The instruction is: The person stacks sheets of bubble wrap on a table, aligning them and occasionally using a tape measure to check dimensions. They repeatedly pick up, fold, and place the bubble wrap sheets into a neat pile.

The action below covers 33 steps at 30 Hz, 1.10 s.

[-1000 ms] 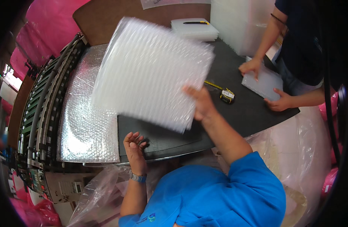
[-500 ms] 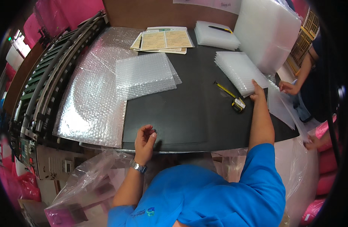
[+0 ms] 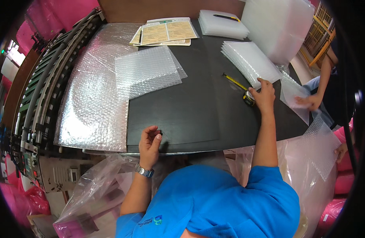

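Observation:
My left hand (image 3: 150, 143), with a metal watch at the wrist, is closed over the near table edge. Its fingers are curled round a small dark bit whose kind I cannot make out. My right hand (image 3: 265, 95) is open, thumb and forefinger apart, at the near corner of a stack of bubble wrap sheets (image 3: 251, 61). Its thumb is over the yellow and black tape measure (image 3: 249, 99), whose blade is partly pulled out; whether they touch I cannot tell. Other bubble wrap sheets (image 3: 148, 71) lie loosely left of the middle.
Large bubble wrap (image 3: 91, 91) covers the table's left side, beside a roller conveyor (image 3: 43, 91). Papers (image 3: 166, 32) and a foam stack (image 3: 222, 25) with a cutter knife (image 3: 227, 18) lie at the back. At right, a co-worker's hand (image 3: 311, 102) is by a hanging sheet (image 3: 319, 144).
My right hand has slid from the stack's near edge toward the tape measure, its fingers spreading. My left hand stays nearly where it was. The co-worker's sheet has dropped lower at the table's side.

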Each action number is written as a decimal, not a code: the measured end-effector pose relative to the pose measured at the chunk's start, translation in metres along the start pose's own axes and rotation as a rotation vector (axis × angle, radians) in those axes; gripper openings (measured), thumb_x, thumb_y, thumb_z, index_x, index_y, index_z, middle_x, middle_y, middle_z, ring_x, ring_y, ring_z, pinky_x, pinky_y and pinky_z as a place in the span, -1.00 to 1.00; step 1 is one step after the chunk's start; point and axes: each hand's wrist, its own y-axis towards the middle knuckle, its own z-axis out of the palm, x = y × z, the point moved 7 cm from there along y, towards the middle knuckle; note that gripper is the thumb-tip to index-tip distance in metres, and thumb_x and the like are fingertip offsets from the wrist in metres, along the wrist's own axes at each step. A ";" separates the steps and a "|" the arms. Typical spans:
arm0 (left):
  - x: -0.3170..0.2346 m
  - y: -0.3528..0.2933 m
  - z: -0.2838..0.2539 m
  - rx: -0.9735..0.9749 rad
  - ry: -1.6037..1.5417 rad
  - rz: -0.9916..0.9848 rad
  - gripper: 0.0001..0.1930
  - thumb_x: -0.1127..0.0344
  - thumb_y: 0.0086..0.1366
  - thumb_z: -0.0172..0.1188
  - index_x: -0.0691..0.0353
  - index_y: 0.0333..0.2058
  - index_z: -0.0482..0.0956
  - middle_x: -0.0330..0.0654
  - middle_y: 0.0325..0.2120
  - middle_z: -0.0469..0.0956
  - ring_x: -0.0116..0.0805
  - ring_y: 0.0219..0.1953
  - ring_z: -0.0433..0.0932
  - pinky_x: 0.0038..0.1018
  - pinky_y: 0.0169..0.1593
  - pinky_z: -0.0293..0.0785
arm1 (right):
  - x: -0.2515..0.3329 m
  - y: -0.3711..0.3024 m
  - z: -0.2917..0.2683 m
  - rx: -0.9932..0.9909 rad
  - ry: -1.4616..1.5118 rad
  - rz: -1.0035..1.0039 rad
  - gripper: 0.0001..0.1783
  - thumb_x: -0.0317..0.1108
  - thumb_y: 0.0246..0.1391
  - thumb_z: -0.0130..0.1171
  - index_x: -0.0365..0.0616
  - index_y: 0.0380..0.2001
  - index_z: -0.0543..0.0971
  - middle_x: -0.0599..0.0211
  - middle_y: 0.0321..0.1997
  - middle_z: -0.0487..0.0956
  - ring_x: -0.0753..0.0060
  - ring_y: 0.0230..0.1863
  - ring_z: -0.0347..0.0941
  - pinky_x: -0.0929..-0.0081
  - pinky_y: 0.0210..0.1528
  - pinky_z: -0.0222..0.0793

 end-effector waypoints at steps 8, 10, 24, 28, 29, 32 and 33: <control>-0.005 0.002 0.003 -0.005 0.062 0.007 -0.68 0.35 0.18 0.11 0.27 -0.10 0.33 -0.23 -0.24 0.41 -0.50 -0.17 0.38 -0.58 -0.09 0.33 | -0.010 -0.001 0.027 -0.038 0.051 -0.142 -0.49 -0.12 -0.15 0.18 0.01 -0.06 0.43 0.06 0.09 0.27 0.02 0.10 0.17 0.17 0.09 0.14; -0.003 0.002 0.002 -0.008 0.052 0.004 -0.68 0.35 0.18 0.11 0.27 -0.10 0.33 -0.23 -0.25 0.41 -0.50 -0.18 0.39 -0.58 -0.10 0.33 | -0.001 0.002 0.025 -0.053 0.062 -0.190 -0.49 -0.12 -0.14 0.18 -0.01 -0.07 0.43 0.07 0.06 0.28 0.02 0.08 0.19 0.18 0.07 0.15; -0.001 0.000 0.001 0.026 0.061 -0.041 -0.71 0.45 0.19 0.06 0.25 -0.09 0.32 -0.25 -0.17 0.38 -0.50 -0.13 0.36 -0.55 -0.02 0.28 | 0.028 -0.017 0.041 0.317 -0.294 -0.127 -0.50 -0.13 -0.09 0.13 0.04 -0.02 0.41 0.19 -0.05 0.37 0.17 0.03 0.26 0.17 0.02 0.14; -0.004 0.001 0.001 -0.012 0.098 0.011 -0.70 0.38 0.17 0.11 0.26 -0.11 0.35 -0.23 -0.28 0.42 -0.52 -0.21 0.40 -0.59 -0.14 0.36 | 0.043 -0.004 0.054 0.434 -0.318 -0.124 -0.50 -0.11 -0.10 0.13 0.04 -0.03 0.42 0.18 -0.05 0.37 0.15 0.03 0.26 0.15 0.02 0.15; -0.003 0.000 0.001 -0.015 0.082 0.016 -0.70 0.38 0.17 0.11 0.26 -0.11 0.35 -0.22 -0.28 0.43 -0.51 -0.21 0.41 -0.59 -0.14 0.37 | 0.050 0.000 0.052 0.385 -0.328 -0.120 -0.50 -0.10 -0.10 0.13 0.03 -0.04 0.42 0.16 -0.04 0.37 0.14 0.04 0.26 0.15 0.02 0.16; 0.000 0.000 0.001 -0.020 0.054 0.025 -0.69 0.37 0.17 0.11 0.26 -0.11 0.34 -0.21 -0.27 0.43 -0.50 -0.21 0.41 -0.58 -0.13 0.37 | 0.080 0.011 0.048 0.200 -0.240 -0.192 -0.49 -0.07 -0.11 0.14 0.02 -0.05 0.41 0.11 -0.04 0.37 0.09 0.04 0.27 0.15 0.00 0.19; 0.000 0.001 0.001 -0.017 0.054 0.020 -0.69 0.37 0.17 0.12 0.26 -0.11 0.34 -0.21 -0.27 0.43 -0.50 -0.21 0.42 -0.58 -0.14 0.37 | 0.093 0.014 0.050 0.117 -0.132 -0.270 -0.49 -0.05 -0.11 0.14 0.02 -0.06 0.42 0.08 -0.03 0.37 0.07 0.03 0.28 0.15 0.00 0.20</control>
